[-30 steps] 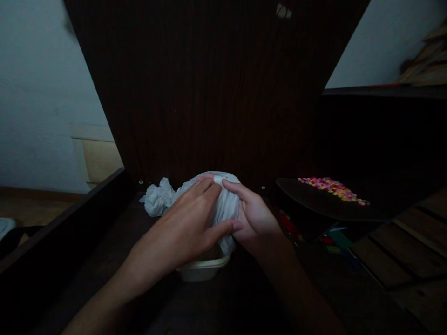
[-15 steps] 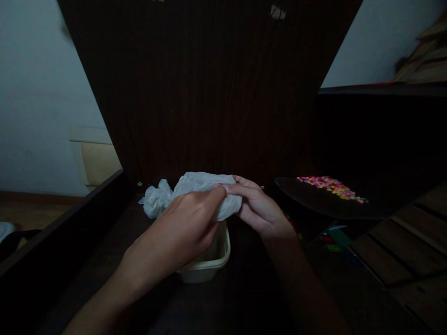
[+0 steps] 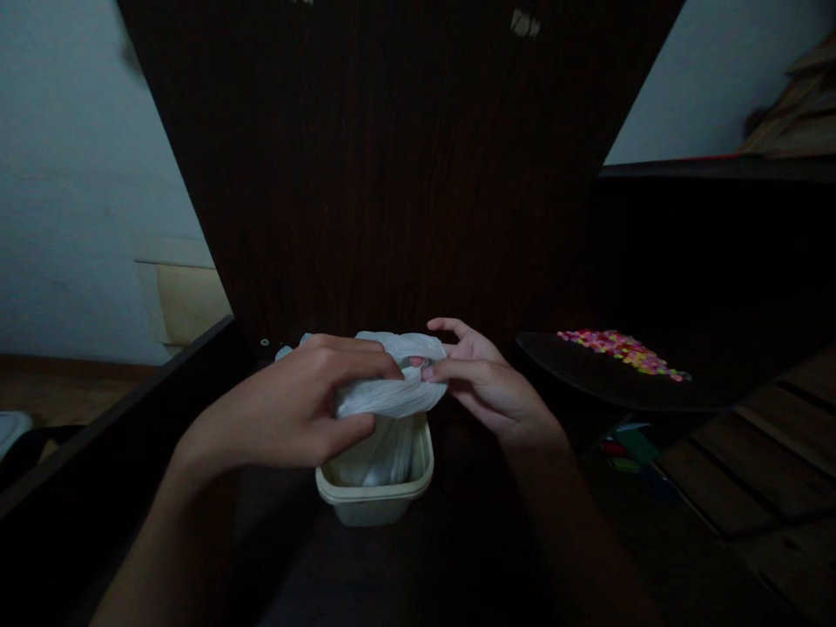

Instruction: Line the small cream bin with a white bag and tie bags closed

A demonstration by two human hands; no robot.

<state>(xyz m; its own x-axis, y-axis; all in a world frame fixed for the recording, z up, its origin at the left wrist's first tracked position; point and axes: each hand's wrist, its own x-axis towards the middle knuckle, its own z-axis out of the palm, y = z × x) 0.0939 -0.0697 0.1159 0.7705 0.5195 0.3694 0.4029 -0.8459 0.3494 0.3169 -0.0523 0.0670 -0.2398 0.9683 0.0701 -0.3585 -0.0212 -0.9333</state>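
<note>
A crumpled white plastic bag [image 3: 398, 401] is bunched between my two hands, over a small cream plastic container [image 3: 375, 505]. Part of the bag hangs down inside the container. My left hand [image 3: 304, 401] grips the bag from the left, fingers across its top and thumb on the near side. From the right, my right hand [image 3: 487, 383] pinches the bag's gathered edge at the thumb, while its index finger sticks out behind. The left hand hides part of the bag's far left end.
A dark wooden panel [image 3: 392, 174] rises behind the container, and a low dark side board [image 3: 131, 409] runs along the left. On a dark corner shelf [image 3: 555, 357] to the right lies a pile of small colourful pieces [image 3: 620, 350]. Below it are several dim coloured items.
My left hand has shifted left and opened wider around the bag. The right index finger has lifted away. More of the bag now shows inside the container.
</note>
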